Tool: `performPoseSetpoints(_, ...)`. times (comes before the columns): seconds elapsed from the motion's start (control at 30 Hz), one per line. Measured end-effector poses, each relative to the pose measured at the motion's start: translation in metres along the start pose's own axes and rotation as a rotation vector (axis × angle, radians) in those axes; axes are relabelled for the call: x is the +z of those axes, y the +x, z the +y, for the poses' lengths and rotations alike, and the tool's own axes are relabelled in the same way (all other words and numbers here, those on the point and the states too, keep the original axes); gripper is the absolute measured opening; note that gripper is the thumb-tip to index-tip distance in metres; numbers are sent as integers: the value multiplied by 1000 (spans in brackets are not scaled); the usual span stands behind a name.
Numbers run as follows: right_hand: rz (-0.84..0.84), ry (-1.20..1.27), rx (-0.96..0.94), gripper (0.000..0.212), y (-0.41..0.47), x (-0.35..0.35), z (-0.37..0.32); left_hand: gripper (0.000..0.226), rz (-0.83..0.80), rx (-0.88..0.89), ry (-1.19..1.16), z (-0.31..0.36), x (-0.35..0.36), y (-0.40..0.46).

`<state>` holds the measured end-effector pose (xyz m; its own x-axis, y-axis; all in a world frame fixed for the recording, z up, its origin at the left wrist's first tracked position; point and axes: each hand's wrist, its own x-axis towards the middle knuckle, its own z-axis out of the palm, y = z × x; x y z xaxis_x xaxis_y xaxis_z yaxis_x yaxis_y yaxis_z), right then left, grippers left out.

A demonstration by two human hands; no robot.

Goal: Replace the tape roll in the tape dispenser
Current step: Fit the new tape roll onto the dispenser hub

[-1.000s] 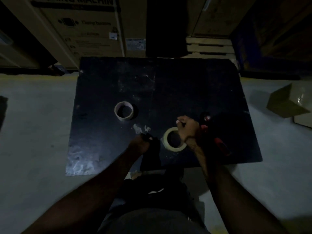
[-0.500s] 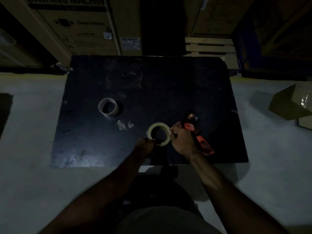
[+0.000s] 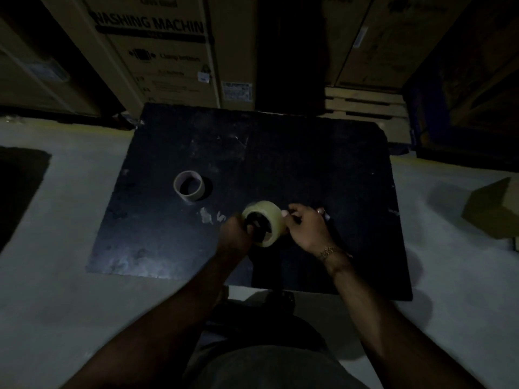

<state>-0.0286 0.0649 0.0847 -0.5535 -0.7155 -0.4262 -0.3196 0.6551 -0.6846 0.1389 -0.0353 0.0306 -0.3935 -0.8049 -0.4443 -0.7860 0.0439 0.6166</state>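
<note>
The new tape roll is a fat ring of pale yellow, see-through tape with a dark hole in the middle. It is tipped up on its edge near the front of the black tabletop, with a hand on each side of it. The old roll is just a thin brown cardboard ring, with no tape showing on it. It stands on its flat end, hole facing up, a bit farther back and to the left, apart from the new roll.
</note>
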Motion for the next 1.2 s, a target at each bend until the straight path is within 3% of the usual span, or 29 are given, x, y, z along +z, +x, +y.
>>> performPoseSetpoints(0.1, -238, 228, 104, 51, 2, -9, -11, 47, 35, 103, -144, 26, -13, -6)
performPoseSetpoints(0.17, -323, 462, 179, 49, -1, -16, -18, 46, 41, 157, -252, 37, -18, -8)
performPoseSetpoints(0.27, -235, 542, 158, 32, 0, -19, -17, 42, 90, 161, -402, 43, -21, -3)
performPoseSetpoints(0.37, -70, 572, 107, 11, -2, -14, -16, 35, 105, -28, -655, 48, -15, 6)
performPoseSetpoints(0.5, 107, 702, 44, 11, -11, -7, -21, 43, 40, -233, -868, 91, -21, -5)
performPoseSetpoints(0.63, 136, 671, 10, 17, -15, -8, -23, 24, -49, -196, -877, 120, -22, -19)
performPoseSetpoints(0.73, 200, 543, -11, 16, -12, -17, -21, 28, -89, -131, -894, 118, -21, -16)
performPoseSetpoints(0.9, 366, 271, -139, 48, -8, -43, -23, 29, -179, -9, -877, 113, -26, -17)
performPoseSetpoints(1.0, 284, 210, -201, 55, -2, -58, -25, 32, -275, -3, -917, 114, -26, -18)
performPoseSetpoints(1.2, 160, 292, -197, 41, -1, -80, -33, 41, -358, 42, -903, 125, -25, -21)
